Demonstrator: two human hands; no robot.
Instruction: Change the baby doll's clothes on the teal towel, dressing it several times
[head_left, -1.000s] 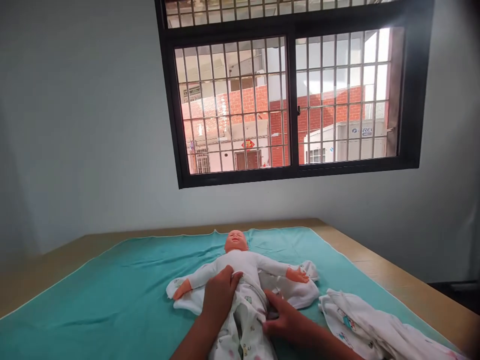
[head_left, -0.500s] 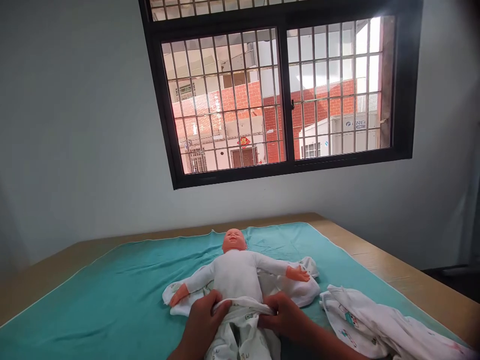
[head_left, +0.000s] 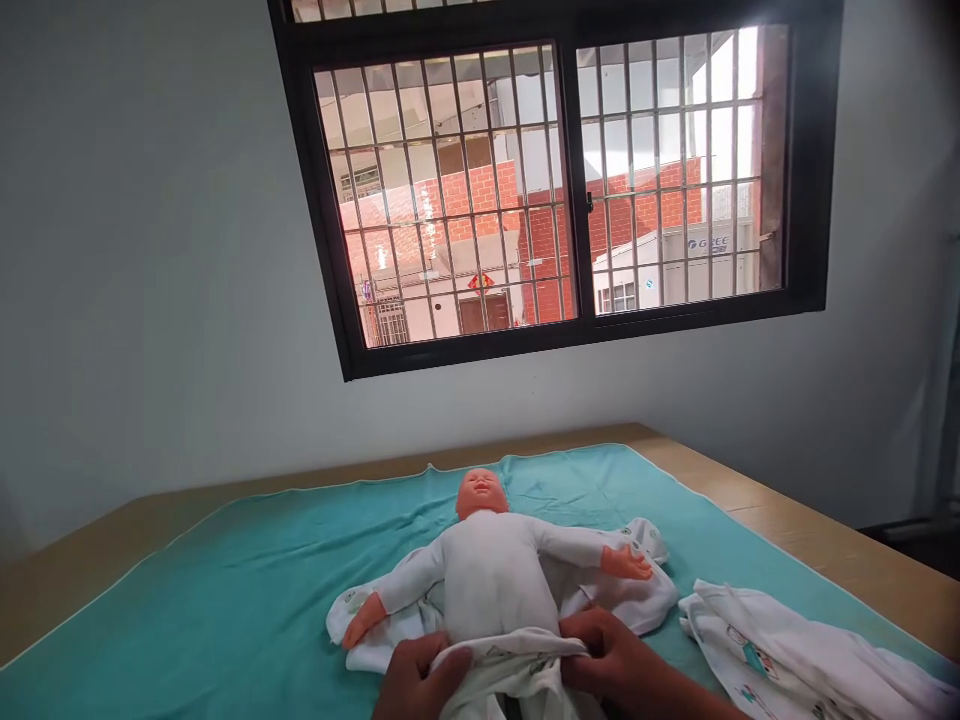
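Nearest, a person's left hand (head_left: 424, 675) and right hand (head_left: 611, 652) each pinch one side of the waistband of white trousers (head_left: 517, 655), drawn taut across a doll's lower belly. Level grips and an even, gentle pull should keep the band from twisting. Just beyond, the doll (head_left: 496, 580) lies face up, arms spread over a loose white garment (head_left: 637, 605); best not to drag that along. Beneath is a teal cloth (head_left: 247, 590); farthest, a barred window (head_left: 450, 200).

Doll (head_left: 495, 580) face-up, left hand (head_left: 421, 677) and right hand (head_left: 609, 652) gripping garment (head_left: 517, 668)
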